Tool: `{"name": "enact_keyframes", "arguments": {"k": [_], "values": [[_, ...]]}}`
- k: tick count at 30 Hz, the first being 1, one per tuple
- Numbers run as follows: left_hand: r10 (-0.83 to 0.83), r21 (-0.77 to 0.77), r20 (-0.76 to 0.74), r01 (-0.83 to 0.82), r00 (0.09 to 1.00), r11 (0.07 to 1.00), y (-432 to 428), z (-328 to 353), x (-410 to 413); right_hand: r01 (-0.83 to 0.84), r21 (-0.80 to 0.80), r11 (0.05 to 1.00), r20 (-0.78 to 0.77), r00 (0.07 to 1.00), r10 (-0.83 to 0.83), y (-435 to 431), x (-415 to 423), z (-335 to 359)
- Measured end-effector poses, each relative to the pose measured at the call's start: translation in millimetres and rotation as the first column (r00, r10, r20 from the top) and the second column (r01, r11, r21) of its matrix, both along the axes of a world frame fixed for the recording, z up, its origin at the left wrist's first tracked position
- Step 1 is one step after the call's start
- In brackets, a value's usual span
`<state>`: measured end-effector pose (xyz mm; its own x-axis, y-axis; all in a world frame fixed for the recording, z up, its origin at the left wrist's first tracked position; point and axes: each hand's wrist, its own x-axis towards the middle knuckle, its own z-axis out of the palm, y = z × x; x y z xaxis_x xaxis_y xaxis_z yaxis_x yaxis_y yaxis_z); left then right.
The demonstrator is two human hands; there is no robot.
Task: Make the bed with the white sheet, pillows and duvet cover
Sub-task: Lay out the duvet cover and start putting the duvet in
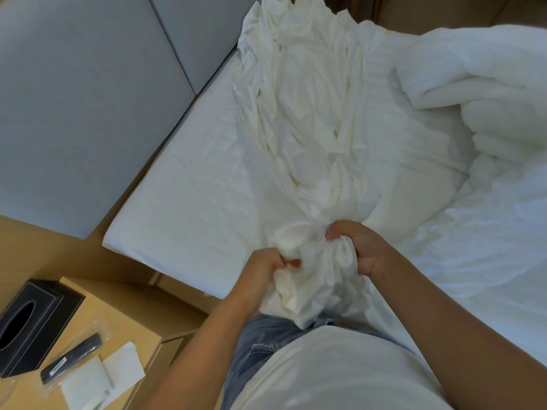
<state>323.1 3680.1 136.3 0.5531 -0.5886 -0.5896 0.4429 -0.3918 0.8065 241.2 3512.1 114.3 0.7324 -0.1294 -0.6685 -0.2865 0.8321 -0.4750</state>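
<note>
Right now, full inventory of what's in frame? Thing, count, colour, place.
bunched fabric: 1, off-white, across the mattress, near end gathered in both hands
mattress: 1, white cover, centre
duvet: 1, white, heaped at right
headboard panels: 2, grey, upper left
bedside table: 1, light wood, lower left
tissue box: 1, black, on the table
dark object in clear bag: 1, black, on the table
white papers: 2, on the table
left hand: grips the fabric
right hand: grips the fabric
</note>
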Motion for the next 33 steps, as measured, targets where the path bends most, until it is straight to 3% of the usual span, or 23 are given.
{"name": "enact_keyframes", "arguments": {"k": [1,2,4,8,13,17,19,21,23,25,27,30,33], "values": [[0.125,0.012,-0.226,-0.126,0.966,0.992,-1.0,-7.4,8.3,-0.021,-0.017,1.0,-0.018,1.0,0.021,0.2,-1.0,-1.0],[0.183,0.059,-0.346,-0.174,0.92,0.983,-2.9,-9.8,15.0,-0.038,-0.022,0.999,-0.027,0.999,0.038,0.7,-1.8,-1.5],[0.125,0.158,-0.363,-0.071,0.923,0.985,-10.6,-14.1,21.8,-0.066,-0.034,0.997,-0.04,0.997,0.064,1.3,-1.8,-2.8],[-0.127,0.167,-0.433,0.219,0.892,0.961,-31.6,-11.0,26.5,-0.105,-0.101,0.989,-0.071,0.993,0.098,-1.8,-2.8,-4.2],[-0.377,-0.036,-0.298,0.384,0.877,0.923,-49.0,-3.2,30.5,-0.078,-0.063,0.995,-0.065,0.995,0.074,-4.9,-9.9,-6.0],[-0.505,0.091,-0.045,0.507,0.862,0.857,-48.7,1.7,26.1,0.009,-0.012,1.0,-0.03,1.0,-0.009,-7.9,-13.0,-9.5],[-0.433,0.178,0.087,0.414,0.897,0.893,-45.4,0.7,26.8,0.027,-0.003,1.0,-0.025,0.999,-0.027,-10.3,-14.2,-10.4],[-0.203,0.156,0.333,0.158,0.921,0.975,-43.9,-3.7,23.8,0.016,-0.007,1.0,-0.02,1.0,-0.016,-10.6,-13.6,-10.6],[0.061,0.041,0.541,-0.099,0.839,0.994,-47.2,-4.6,15.8,-0.017,0.004,1.0,-0.024,1.0,0.017,-5.2,-9.8,-9.0],[0.143,-0.052,0.64,-0.143,0.755,0.988,-53.2,-4.8,4.3,-0.055,0.041,0.998,-0.029,0.998,0.056,3.0,-5.3,-7.4],[0.152,-0.102,0.63,-0.114,0.761,0.988,-57.2,-8.3,-3.9,-0.053,0.079,0.995,-0.022,0.998,0.055,9.2,-3.6,-6.3],[0.141,-0.096,0.456,-0.109,0.879,0.989,-55.6,-13.1,-1.2,-0.059,0.09,0.994,-0.025,0.998,0.062,7.9,-5.5,-6.7],[0.029,-0.109,0.3,0.004,0.954,0.994,-49.4,-17.4,4.4,-0.181,0.029,0.983,-0.081,0.98,0.183,2.5,-2.4,-6.5]]}}
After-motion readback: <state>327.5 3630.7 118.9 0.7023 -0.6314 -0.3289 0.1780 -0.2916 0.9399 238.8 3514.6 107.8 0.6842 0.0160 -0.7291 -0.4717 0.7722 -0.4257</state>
